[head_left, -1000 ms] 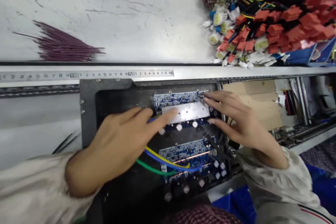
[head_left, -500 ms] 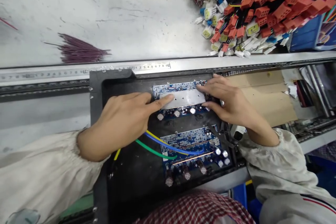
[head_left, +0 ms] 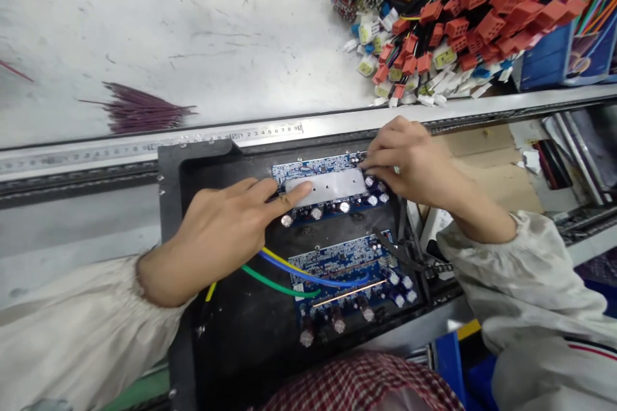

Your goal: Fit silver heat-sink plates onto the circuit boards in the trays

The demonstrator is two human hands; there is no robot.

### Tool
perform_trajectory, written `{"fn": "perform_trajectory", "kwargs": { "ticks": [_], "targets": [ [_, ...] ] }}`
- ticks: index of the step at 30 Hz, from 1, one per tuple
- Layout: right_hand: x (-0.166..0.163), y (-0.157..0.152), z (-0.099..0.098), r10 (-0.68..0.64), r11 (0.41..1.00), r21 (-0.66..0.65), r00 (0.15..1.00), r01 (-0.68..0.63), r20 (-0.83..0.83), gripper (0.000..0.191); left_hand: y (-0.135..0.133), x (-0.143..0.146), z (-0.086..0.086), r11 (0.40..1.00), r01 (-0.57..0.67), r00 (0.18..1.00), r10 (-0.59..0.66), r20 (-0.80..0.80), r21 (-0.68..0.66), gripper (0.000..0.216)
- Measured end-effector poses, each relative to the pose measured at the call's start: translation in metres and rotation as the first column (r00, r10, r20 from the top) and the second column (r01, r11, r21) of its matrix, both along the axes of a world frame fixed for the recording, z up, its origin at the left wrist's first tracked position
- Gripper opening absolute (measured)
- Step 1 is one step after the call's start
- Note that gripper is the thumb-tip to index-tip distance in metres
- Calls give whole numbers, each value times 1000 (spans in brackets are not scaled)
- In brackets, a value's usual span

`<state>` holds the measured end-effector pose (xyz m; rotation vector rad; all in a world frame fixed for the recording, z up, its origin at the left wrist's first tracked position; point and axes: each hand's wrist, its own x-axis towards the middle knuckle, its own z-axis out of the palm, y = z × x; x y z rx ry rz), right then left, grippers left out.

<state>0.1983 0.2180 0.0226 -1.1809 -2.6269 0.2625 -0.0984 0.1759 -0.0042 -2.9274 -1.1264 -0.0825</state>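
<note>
A blue circuit board (head_left: 308, 169) with a flat silver metal plate (head_left: 337, 185) across it lies in the upper part of a black tray (head_left: 226, 167). My left hand (head_left: 222, 231) grips its left end, thumb pressed on the plate and fingers curled at the edge. At the right end, my right hand (head_left: 409, 157) pinches thumb and fingertips together by the board's upper corner; whatever is between them is hidden. Below lies a second blue circuit board (head_left: 337, 260), without a plate on top. Blue (head_left: 299, 275), yellow and green wires (head_left: 274, 286) run from it to beneath my left hand.
Red and white connectors on wires (head_left: 472, 26) are heaped at the back right, by a blue bin (head_left: 544, 64). Purple wires (head_left: 142, 108) lie at the back left, behind a ruler strip (head_left: 265, 133). Cardboard (head_left: 486, 186) lies right of the tray.
My right hand has lifted off the plate's right end and drawn its fingers into a pinch at the upper corner, uncovering capacitors. My left thumb stays on the plate. The view has shifted slightly.
</note>
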Motion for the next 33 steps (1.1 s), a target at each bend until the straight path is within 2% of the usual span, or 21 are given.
{"fn": "perform_trajectory", "kwargs": {
  "ticks": [8, 13, 16, 20, 23, 25, 28, 30, 33],
  "targets": [
    [-6, 17, -16, 43, 991, -129, 992, -28, 117, 13, 2, 0, -1, 999, 36, 998, -37, 41, 29, 65],
    [-9, 23, -16, 68, 976, -213, 991, -43, 114, 19, 1, 1, 0, 998, 46, 999, -47, 24, 36, 63],
    [-16, 24, -14, 56, 975, -223, 982, -14, 182, 24, 1, 0, 1, 998, 47, 999, -47, 14, 29, 63],
    [-22, 25, -12, -14, 982, -177, 955, 69, 296, 25, 3, 0, 2, 998, 9, 999, -11, -32, -57, 67],
    [-22, 21, -3, 16, 983, -178, 940, 48, 340, 26, 5, 2, 3, 985, -69, 995, 57, -80, -159, 73],
    [-21, 11, 5, 33, 989, -147, 957, 10, 287, 31, 5, 4, 5, 973, -115, 989, 95, -111, -198, 74],
    [-21, -14, 9, 76, 996, -58, 994, -71, 76, 38, 3, 7, 7, 968, -141, 985, 115, -130, -210, 71],
    [-22, -30, 2, 117, 993, -29, 992, -118, -44, 41, 1, 7, 7, 970, -131, 986, 107, -127, -204, 70],
    [-23, -41, -12, 98, 994, -40, 990, -103, -99, 44, -1, 7, 7, 971, -114, 986, 84, -147, -211, 70]
  ]
}}
